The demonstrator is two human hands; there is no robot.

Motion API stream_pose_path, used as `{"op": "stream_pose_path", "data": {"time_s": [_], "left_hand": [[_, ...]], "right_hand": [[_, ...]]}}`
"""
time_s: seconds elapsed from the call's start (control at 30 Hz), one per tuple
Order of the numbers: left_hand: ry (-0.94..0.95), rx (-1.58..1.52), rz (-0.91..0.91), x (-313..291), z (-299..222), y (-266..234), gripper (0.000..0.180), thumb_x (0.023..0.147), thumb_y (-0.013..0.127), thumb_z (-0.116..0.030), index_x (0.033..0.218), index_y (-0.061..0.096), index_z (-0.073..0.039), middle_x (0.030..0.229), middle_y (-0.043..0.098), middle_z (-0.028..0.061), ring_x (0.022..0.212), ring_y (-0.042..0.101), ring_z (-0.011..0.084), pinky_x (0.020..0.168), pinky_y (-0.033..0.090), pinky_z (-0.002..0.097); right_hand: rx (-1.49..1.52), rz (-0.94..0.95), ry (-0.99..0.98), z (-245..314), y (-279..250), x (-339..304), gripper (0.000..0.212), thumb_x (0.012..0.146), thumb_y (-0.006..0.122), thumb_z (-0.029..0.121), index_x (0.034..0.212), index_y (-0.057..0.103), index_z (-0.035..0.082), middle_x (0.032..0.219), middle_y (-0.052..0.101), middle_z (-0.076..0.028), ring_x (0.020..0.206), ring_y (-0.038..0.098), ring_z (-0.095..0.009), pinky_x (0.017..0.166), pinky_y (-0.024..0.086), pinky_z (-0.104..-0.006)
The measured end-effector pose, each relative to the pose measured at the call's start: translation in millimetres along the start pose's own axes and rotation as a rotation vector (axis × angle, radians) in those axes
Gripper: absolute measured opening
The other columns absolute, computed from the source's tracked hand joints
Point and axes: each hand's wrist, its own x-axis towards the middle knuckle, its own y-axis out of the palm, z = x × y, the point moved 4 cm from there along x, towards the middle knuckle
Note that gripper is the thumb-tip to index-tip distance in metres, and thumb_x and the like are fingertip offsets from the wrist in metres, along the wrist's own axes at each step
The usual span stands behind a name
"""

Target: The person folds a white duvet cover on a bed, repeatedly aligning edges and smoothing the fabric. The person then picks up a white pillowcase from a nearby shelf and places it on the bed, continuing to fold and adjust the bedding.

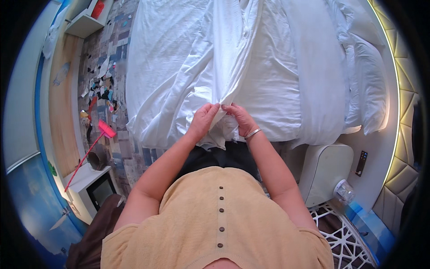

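Note:
My left hand [206, 117] and my right hand [240, 118] meet at the near edge of the bed, both closed on a gathered white sheet [224, 58]. The fingers pinch the cloth close together, thumbs nearly touching. From there the sheet runs away from me in long folds across the middle of the bed, and a crumpled end hangs below my hands. A silver bangle [252, 133] circles my right wrist. Beneath the sheet lies the white-covered bed [273, 80], wrinkled on the left and smoother on the right.
White pillows [369, 85] rest at the right against a padded headboard [398, 166]. A white bedside cabinet [329, 170] stands near right. Scraps of litter [104, 85] lie on the patterned floor at left, beside a pink broom [106, 129] and a low white cabinet [87, 179].

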Motion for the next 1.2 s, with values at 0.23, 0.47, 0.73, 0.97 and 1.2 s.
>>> {"op": "stream_pose_path", "data": {"time_s": [0.23,0.47,0.73,0.97,1.2], "left_hand": [[-0.030,-0.139,-0.044,-3,-8,16,0.015,0.088,0.062,-0.020,0.094,0.062,-0.006,0.082,0.059,-0.0025,0.074,0.051,0.0036,0.067,0.042,0.0193],[0.096,0.099,-0.149,-10,-7,54,0.016,0.077,0.068,-0.011,0.081,0.053,-0.007,0.078,0.053,-0.0040,0.074,0.047,0.0038,0.066,0.040,0.0191],[-0.062,-0.149,-0.297,-5,-3,53,0.030,0.087,0.064,-0.032,0.086,0.065,-0.002,0.076,0.060,-0.0026,0.067,0.049,0.0048,0.062,0.042,0.0214],[-0.046,0.246,-0.181,-11,-20,57,0.034,0.082,0.067,-0.032,0.095,0.066,-0.001,0.084,0.064,0.0031,0.075,0.056,0.0077,0.068,0.045,0.0230],[-0.092,0.178,-0.180,-8,-35,57,0.037,0.086,0.063,-0.037,0.093,0.068,-0.002,0.081,0.064,0.0009,0.072,0.054,0.0067,0.066,0.044,0.0216]], "right_hand": [[0.078,0.022,0.036,5,-19,-22,0.030,0.083,0.064,0.022,0.105,0.060,0.002,0.093,0.060,-0.003,0.082,0.054,-0.013,0.075,0.043,-0.0271],[0.186,-0.151,-0.091,11,-45,-24,0.026,0.085,0.063,0.018,0.104,0.059,0.000,0.093,0.063,-0.004,0.082,0.057,-0.012,0.074,0.046,-0.0279],[-0.154,-0.169,-0.285,26,-51,-24,0.025,0.082,0.068,0.018,0.097,0.058,0.001,0.088,0.063,-0.003,0.076,0.056,-0.008,0.068,0.045,-0.0236],[-0.070,-0.106,-0.167,23,-66,-21,0.021,0.083,0.067,0.020,0.092,0.057,0.004,0.082,0.059,-0.001,0.070,0.053,-0.009,0.065,0.044,-0.0239],[0.177,-0.030,-0.116,43,-61,-22,0.018,0.089,0.060,0.023,0.092,0.057,0.006,0.079,0.056,0.001,0.072,0.052,-0.010,0.067,0.044,-0.0246]]}}
